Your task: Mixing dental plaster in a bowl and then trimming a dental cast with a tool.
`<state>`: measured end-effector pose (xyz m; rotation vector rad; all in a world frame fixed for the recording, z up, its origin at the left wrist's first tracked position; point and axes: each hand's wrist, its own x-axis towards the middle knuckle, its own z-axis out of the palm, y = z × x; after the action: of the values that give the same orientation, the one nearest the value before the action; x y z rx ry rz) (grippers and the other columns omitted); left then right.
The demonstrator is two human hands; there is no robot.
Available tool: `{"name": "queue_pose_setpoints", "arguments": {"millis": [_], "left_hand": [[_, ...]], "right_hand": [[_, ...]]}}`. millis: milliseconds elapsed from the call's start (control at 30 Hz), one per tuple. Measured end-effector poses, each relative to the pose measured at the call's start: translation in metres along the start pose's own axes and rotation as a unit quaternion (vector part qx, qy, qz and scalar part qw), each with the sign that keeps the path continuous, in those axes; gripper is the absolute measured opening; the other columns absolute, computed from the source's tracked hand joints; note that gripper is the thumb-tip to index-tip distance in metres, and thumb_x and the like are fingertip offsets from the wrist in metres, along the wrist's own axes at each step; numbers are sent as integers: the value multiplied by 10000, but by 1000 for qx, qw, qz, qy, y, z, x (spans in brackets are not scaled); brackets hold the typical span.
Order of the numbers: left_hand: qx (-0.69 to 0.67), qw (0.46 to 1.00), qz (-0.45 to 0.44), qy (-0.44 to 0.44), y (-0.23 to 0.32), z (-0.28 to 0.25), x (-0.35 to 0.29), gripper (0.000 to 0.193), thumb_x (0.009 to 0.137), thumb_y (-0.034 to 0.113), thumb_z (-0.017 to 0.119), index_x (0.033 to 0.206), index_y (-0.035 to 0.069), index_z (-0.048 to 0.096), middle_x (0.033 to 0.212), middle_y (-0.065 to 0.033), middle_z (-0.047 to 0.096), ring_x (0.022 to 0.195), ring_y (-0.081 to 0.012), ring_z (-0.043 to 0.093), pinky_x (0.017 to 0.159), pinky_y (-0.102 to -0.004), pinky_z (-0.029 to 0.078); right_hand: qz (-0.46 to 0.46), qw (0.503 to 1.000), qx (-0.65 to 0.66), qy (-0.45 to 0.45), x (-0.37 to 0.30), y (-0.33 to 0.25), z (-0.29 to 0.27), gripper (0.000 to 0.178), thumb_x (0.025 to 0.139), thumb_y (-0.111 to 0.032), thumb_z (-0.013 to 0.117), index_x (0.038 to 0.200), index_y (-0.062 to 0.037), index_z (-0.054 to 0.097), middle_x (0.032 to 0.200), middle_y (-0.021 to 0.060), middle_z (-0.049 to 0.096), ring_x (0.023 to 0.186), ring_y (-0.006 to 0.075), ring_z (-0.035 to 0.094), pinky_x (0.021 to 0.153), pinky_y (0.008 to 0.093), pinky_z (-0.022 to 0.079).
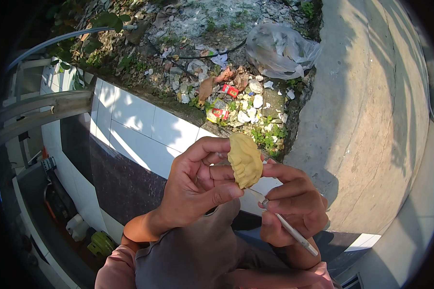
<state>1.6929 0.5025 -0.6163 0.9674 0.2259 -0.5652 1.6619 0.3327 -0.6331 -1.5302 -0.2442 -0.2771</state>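
Between the fingertips and thumb of my left hand [194, 180] is a yellow lump [245, 159], which looks like modelling clay or dough, with a wavy, folded surface. My right hand [298, 204] is closed around a slim silver craft knife [296, 232] held like a pen. Its blade points up and left, with the tip at or very near the lump's lower edge; whether it touches, I cannot tell. My right index finger lies close to the lump's right side. Both hands are raised in front of my lap.
White tiles [132, 115] and a dark stone strip [125, 185] run below to the left. Beyond lies rubble with litter and a clear plastic bag [279, 50]. A concrete path [366, 115] curves along the right. A green object [101, 244] sits at lower left, near a wooden rail [48, 113].
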Motion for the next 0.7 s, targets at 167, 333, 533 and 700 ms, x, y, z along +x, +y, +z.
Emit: {"name": "queue_pose_setpoints", "arguments": {"millis": [167,333,533,700], "left_hand": [[9,1000,-12,11,-1,-2,-3,594,778,65,737,1259,-3,395,1193,-239,549,1107,-249,576,913,-347,510],[17,998,14,-58,-4,-13,-4,557,812,-142,596,1318,-28,393,1307,-201,470,1141,-297,560,931,-339,499],[30,999,-20,14,0,-3,-4,588,780,74,737,1265,-25,421,1203,-239,554,1096,-261,589,921,-355,503],[29,999,-8,27,-3,-3,-4,582,777,82,743,1250,-19,420,1194,-232,558,1101,-256,584,925,-353,500]], "right_hand": [[16,1000,-6,15,-1,1,0,186,794,-134,677,808,-21,530,697,124,609,922,370,636,864,489,508],[22,1000,0,-9,4,-3,-4,173,791,-128,678,790,-21,541,699,126,619,917,363,638,858,479,512],[47,999,-23,-6,6,-5,-3,152,780,-108,676,793,-21,552,692,115,626,916,356,638,875,472,502],[56,998,8,0,8,-4,-3,249,601,63,697,814,-36,616,729,80,641,899,334,670,776,396,549]]}}
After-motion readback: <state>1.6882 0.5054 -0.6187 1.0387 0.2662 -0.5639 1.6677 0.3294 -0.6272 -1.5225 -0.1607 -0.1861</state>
